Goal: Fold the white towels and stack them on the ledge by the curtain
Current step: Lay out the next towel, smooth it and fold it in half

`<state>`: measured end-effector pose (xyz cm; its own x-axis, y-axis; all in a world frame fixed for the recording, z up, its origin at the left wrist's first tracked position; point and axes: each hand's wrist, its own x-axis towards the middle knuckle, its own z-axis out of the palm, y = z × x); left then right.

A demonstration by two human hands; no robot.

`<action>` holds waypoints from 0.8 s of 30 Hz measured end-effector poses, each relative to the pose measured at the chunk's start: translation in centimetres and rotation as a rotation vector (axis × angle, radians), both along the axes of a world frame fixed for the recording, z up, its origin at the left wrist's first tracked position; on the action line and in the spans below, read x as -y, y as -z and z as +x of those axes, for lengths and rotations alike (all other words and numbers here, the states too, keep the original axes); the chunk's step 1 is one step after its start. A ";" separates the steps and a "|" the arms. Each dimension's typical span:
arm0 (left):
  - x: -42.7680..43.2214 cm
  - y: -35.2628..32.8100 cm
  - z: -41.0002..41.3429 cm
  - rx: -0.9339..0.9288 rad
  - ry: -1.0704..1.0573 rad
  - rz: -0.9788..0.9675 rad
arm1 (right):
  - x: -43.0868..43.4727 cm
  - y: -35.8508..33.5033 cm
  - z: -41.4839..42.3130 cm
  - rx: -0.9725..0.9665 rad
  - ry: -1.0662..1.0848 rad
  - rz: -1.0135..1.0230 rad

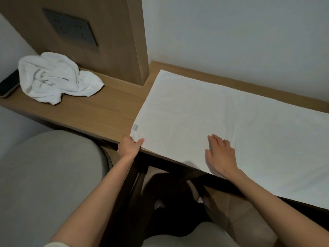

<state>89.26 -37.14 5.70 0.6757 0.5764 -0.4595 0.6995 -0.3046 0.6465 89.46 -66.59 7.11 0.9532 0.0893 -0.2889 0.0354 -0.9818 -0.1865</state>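
A large white towel lies spread flat on the wooden ledge, reaching out of frame on the right. A small label sits near its near-left corner. My left hand pinches that corner at the ledge's front edge, thumb on top. My right hand lies flat on the towel near its front edge, fingers straight and spread. A second white towel sits crumpled in a heap at the ledge's left end. No curtain is in view.
A dark phone lies at the ledge's far left, beside the crumpled towel. A wooden panel with a dark socket plate rises behind it. A grey rounded chair back stands below left; dark chair legs and the floor show under the ledge.
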 end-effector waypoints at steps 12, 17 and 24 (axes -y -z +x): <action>6.6 -5.7 2.3 0.468 0.121 -0.178 | 3.1 -0.7 1.6 -0.221 -0.063 0.224; 13.8 -8.6 3.7 0.573 0.286 -0.192 | 7.8 -3.2 1.2 -0.014 0.127 0.352; 25.7 -9.3 2.2 0.642 0.483 -0.226 | 20.6 -4.6 -3.3 0.067 0.501 0.294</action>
